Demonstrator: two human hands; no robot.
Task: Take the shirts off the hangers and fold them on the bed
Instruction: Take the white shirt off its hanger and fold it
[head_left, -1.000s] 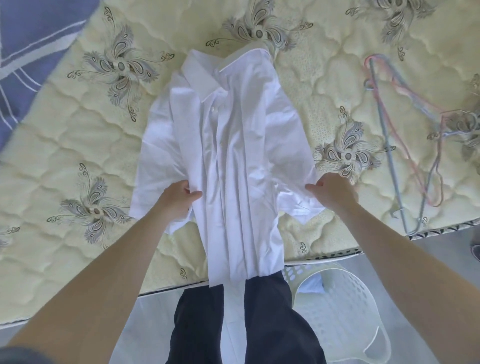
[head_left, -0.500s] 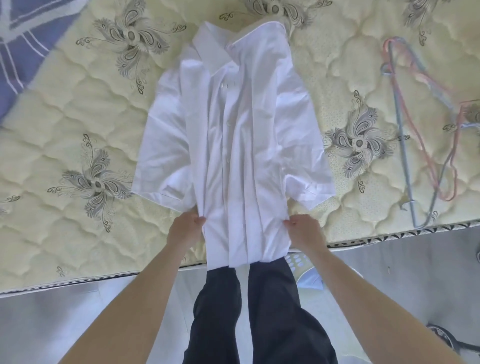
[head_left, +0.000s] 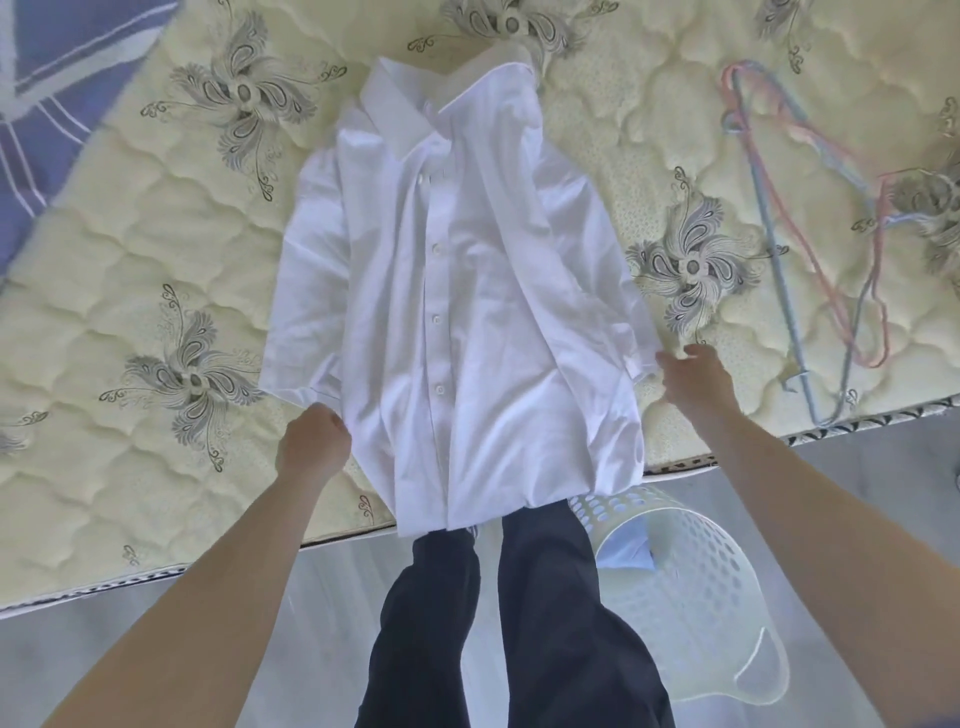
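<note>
A white short-sleeved shirt (head_left: 467, 291) lies front up on the cream quilted mattress (head_left: 130, 467), collar at the far end, buttons closed. Its hem hangs over the near mattress edge. My left hand (head_left: 311, 441) is curled and grips the shirt at the left sleeve's lower edge. My right hand (head_left: 696, 384) is at the right sleeve's cuff, with thumb and curled fingers pinching its outer corner. Two empty hangers, one blue (head_left: 779, 270) and one pink (head_left: 852, 291), lie on the mattress to the right.
A white perforated laundry basket (head_left: 727, 623) stands on the floor by my right leg, with a pale blue cloth (head_left: 623, 551) inside. A blue striped blanket (head_left: 52, 104) covers the far left corner. My dark trouser legs stand against the bed's edge.
Both hands left the shirt's lower body and moved outward, the left to the left sleeve, the right up to the right sleeve cuff. The shirt front now lies wider and flatter.
</note>
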